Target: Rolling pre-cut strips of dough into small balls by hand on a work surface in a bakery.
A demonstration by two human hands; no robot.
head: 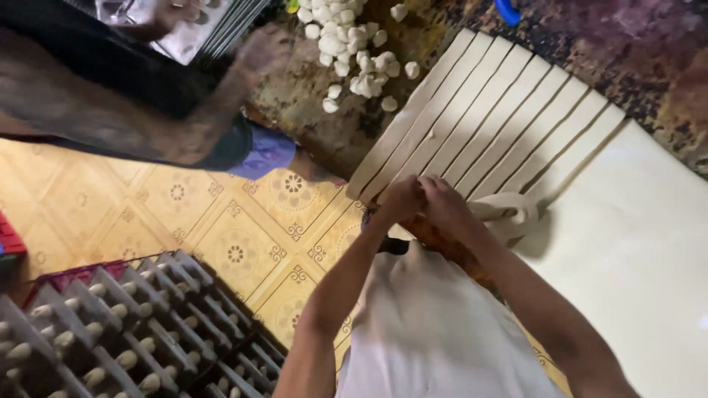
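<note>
Dough strips (487, 110): about eight long flat pale bands cut side by side on the worktop, their near ends at the table edge, just past the hands.
Strip look: smooth, cream-coloured, even in width, with thin dark gaps between them.
Strip direction: long axes run diagonally, from the near edge at lower left up to the upper right.
Held strip end (509, 214): one limp fold of dough hangs at the table edge, right beside the right hand.
Left hand (402, 200): fingers curled shut, pressed against the right hand at the strips' near ends; what it pinches is hidden.
Right hand (446, 203): closed, knuckles up, touching the left; its grip on the dough cannot be seen clearly.
Uncut dough sheet (641, 250): one broad pale sheet, right of the strips.
Dough balls (354, 44): a pile of a few dozen small white lumps, far side of the worktop (310, 96).
Other person (110, 96): one, upper left, hand on a metal tray (199, 29).
Racks (125, 332): grey trays of dough pieces, lower left, on patterned yellow floor tiles (236, 243).
</note>
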